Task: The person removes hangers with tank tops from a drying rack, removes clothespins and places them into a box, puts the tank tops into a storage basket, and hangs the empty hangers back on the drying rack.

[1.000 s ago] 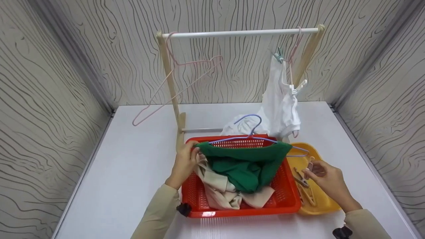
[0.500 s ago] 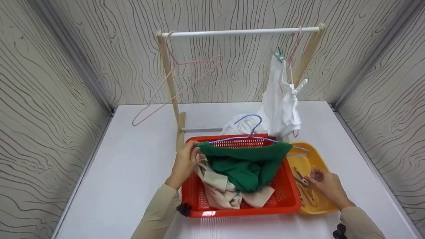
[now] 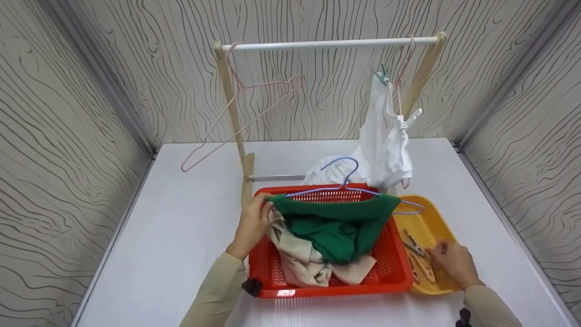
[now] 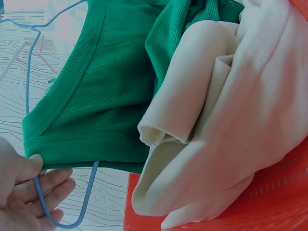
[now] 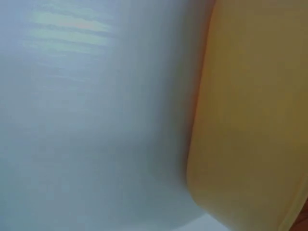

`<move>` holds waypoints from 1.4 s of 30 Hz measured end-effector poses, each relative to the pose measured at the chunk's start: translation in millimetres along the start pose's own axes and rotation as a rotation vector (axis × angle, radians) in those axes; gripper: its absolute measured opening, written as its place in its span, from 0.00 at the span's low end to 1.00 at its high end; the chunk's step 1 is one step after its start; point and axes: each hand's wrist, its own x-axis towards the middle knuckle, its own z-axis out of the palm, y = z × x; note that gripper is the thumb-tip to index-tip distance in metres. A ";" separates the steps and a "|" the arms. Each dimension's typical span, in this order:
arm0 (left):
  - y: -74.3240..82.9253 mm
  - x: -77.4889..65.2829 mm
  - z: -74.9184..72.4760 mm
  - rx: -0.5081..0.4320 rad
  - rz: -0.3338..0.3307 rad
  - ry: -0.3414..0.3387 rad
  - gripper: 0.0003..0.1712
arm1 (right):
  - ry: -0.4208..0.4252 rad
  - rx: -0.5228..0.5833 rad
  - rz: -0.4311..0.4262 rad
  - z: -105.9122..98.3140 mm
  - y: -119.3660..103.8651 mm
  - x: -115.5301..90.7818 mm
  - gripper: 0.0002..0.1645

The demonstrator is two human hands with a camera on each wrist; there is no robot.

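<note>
My left hand (image 3: 252,222) pinches the corner of a green ribbed garment (image 4: 110,96), thumb in front. A blue clothes hanger (image 3: 347,175) runs through the garment, its looped end (image 4: 82,216) hanging by the fingers in the left wrist view. The garment hangs over a red basket (image 3: 336,290), above beige cloth (image 3: 297,254). My right hand (image 3: 456,263) is low over a yellow tray (image 3: 438,218), fingertips together around a small pinkish clothespin (image 3: 439,247), mostly hidden. Beside it lie several clothespins (image 3: 422,263). The right wrist view shows no hand.
Behind the basket stands a rack with a white rail (image 3: 336,44). A bare pink hanger (image 3: 268,85) hangs at its left. White clothing (image 3: 376,131) hangs at the right, held by a green clothespin (image 3: 382,77) and a white clothespin (image 3: 408,119).
My right hand has moved down and to the right with the clothespin, from above the tray to low inside it. The left hand and green garment have stayed in place.
</note>
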 end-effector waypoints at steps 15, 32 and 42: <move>-0.1 -1.2 -0.7 0.022 -0.012 -0.011 0.08 | 0.025 -0.094 0.180 6.4 6.4 -5.6 0.23; 2.3 -0.4 -0.8 0.009 -0.027 -0.019 0.08 | 0.044 -0.069 0.164 2.5 1.5 -6.8 0.24; 0.8 0.8 0.2 0.039 0.003 -0.003 0.07 | 0.081 -0.129 0.079 -2.6 -14.4 -10.3 0.29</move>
